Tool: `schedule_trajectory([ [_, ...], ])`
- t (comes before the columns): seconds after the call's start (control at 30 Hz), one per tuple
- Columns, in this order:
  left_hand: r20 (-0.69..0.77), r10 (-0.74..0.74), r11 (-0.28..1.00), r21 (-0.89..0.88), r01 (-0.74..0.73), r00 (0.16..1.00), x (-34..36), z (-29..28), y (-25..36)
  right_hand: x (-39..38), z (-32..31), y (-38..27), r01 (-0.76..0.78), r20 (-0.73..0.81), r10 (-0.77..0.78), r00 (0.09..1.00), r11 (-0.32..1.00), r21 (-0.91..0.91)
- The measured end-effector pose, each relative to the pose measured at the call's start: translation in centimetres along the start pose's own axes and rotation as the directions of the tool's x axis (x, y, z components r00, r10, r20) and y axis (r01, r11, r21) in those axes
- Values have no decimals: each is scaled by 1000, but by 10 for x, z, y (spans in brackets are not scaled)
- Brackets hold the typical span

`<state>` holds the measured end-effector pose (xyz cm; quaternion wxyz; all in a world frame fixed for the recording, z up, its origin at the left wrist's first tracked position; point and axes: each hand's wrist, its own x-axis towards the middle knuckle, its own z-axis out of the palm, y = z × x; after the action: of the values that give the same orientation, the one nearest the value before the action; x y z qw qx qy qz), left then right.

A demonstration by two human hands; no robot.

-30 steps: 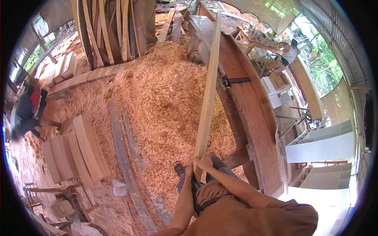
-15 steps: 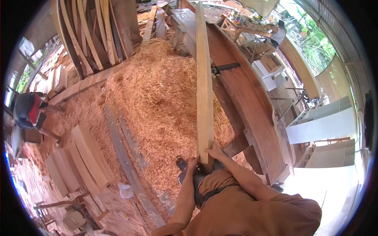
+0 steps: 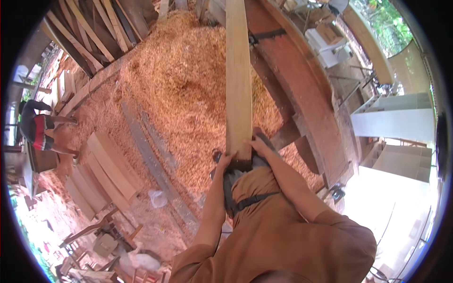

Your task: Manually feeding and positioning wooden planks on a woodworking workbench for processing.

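A long, pale wooden plank point(image 3: 238, 80) stretches away from my body past the upper edge of the picture, its broad face turned up. My left hand point(image 3: 226, 161) grips the left edge near the plank's close end. On the opposite edge, a little farther along, my right hand point(image 3: 258, 145) is closed round the wood. Both hands' fingers go under the plank, where I cannot see them. The plank's near end lies close to my waist.
Right of the plank stands a long reddish-brown timber slab point(image 3: 297, 89) with a dark clamp point(image 3: 269, 35). Wood shavings point(image 3: 179, 85) heap up on the left. Beyond are stacked boards point(image 3: 106, 170), leaning planks point(image 3: 89, 28) and a bent-over person point(image 3: 40, 125). White cabinets point(image 3: 394, 122) stand at far right.
The plank has rolled so that its face looks broader, and its far end has left the picture. Both hands keep their grip. My view has tipped downward, and the person at left has shifted posture.
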<state>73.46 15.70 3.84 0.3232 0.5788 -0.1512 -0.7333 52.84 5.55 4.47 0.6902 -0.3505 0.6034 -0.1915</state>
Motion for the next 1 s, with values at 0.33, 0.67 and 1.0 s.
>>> schedule_trajectory([
  [0.33, -73, 18, 967, 254, 1, 997, 7, -16, -25, -20, 21, -13, 6, 62, 1, 998, 994, -111],
  [0.67, -155, -61, 963, 250, 99, 986, 11, -21, -41, -11, 28, -10, -58, 31, 65, 997, 981, -185],
  [1.0, -128, -22, 987, 156, 42, 992, -15, -6, -2, 10, 26, 7, -61, -64, 48, 997, 971, -230],
])
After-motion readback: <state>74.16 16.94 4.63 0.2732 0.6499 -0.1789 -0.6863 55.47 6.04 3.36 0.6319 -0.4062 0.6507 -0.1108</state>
